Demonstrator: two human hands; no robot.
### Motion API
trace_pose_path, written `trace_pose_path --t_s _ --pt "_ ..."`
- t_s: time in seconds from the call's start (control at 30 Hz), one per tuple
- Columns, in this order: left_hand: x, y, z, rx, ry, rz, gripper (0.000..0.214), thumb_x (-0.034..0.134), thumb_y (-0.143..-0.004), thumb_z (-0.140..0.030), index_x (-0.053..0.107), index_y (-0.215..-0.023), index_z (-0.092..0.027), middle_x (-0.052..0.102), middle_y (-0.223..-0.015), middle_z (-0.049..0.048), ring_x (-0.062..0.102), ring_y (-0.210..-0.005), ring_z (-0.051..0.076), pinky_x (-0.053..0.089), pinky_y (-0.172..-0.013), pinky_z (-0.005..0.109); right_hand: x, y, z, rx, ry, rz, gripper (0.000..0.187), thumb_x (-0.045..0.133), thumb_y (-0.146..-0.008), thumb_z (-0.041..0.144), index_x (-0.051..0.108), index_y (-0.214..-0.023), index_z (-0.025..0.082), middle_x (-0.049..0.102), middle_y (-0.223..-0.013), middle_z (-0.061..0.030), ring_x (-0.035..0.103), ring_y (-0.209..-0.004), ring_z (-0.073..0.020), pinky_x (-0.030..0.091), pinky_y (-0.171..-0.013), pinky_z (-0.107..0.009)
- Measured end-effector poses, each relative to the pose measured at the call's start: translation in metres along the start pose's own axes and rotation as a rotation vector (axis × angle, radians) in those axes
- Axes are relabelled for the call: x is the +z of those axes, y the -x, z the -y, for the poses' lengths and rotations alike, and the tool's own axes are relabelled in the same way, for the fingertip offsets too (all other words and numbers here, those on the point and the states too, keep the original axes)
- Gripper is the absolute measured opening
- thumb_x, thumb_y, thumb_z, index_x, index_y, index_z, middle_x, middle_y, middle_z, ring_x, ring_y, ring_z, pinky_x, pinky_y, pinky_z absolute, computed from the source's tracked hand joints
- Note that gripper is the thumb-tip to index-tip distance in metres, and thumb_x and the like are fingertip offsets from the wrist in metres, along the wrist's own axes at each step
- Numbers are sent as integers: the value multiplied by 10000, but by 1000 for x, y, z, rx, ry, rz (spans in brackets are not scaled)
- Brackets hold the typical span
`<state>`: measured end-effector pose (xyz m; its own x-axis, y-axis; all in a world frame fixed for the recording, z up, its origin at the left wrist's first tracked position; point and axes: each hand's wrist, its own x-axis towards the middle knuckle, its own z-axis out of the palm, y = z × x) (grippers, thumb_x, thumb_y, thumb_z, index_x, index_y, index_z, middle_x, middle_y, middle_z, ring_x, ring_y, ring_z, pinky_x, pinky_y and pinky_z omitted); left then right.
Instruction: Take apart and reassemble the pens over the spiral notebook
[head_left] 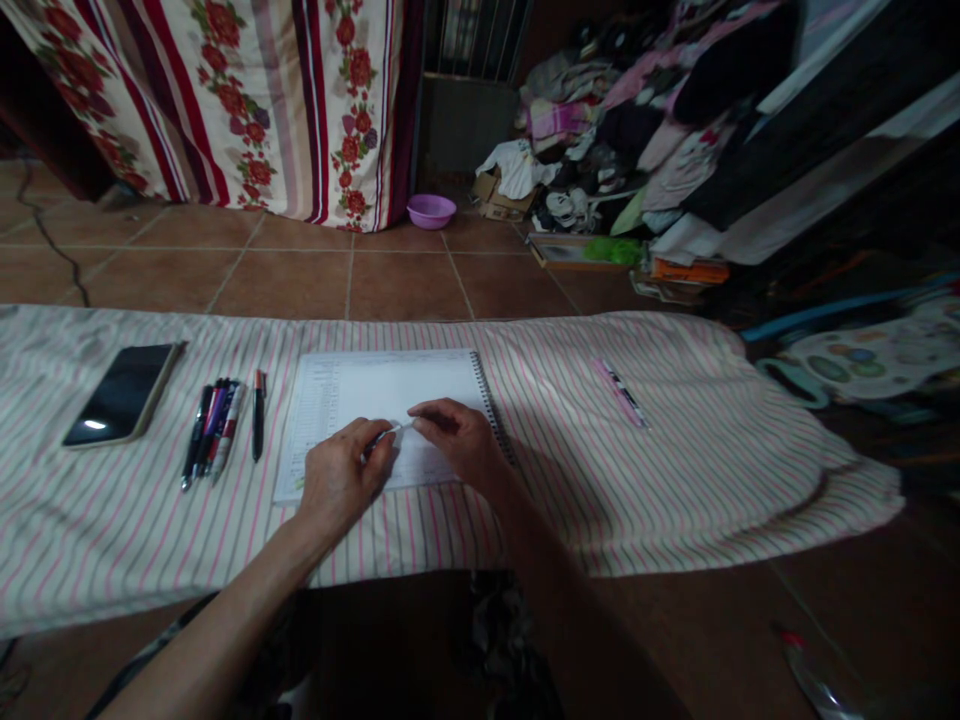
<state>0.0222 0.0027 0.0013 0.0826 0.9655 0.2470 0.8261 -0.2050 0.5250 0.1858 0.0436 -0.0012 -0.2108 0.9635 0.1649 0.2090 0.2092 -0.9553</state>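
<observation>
A spiral notebook (352, 385) lies open on a striped cloth (675, 470) spread over the surface in front of me. Both hands rest on its lower half. My left hand (341, 480) is curled round one end of a thin white pen (390, 431). My right hand (461, 435) pinches the other end of the same pen with thumb and fingertips. The two hands nearly touch above the page.
Left of the notebook lie several pens (214, 430), one single pen (258, 412) and a dark phone (124, 393). A pink pen (619, 392) lies to the right. Beyond are tiled floor, a purple bowl (431, 210), a flowered curtain and a heap of clothes (630, 120).
</observation>
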Motion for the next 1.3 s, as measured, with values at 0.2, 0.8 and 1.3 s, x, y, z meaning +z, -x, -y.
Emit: trace_pose_path --t_s 0.2,0.8,1.3 --pt "0 0 0 15 15 -6 272 412 -859 -322 637 -932 -189 677 -839 42 630 -745 166 450 -651 254 0 0 0 5 7 1 113 610 -724 221 671 -815 192 659 -781 -19 610 -724 -130 475 -681 -245" --pt "-1 2 -3 83 -85 41 292 374 -882 -332 622 -892 -177 620 -740 23 600 -691 161 396 -578 246 -1 3 3 -81 438 40 182 542 -810 315 597 -702 178 615 -687 -12 547 -636 -123 408 -626 -245" --pt "2 1 -3 -25 61 24 267 423 -847 -327 645 -911 -192 673 -821 32 621 -716 165 442 -626 261 2 4 2 -62 330 7 231 504 -832 362 657 -830 190 646 -758 -40 595 -708 -152 436 -665 -273"
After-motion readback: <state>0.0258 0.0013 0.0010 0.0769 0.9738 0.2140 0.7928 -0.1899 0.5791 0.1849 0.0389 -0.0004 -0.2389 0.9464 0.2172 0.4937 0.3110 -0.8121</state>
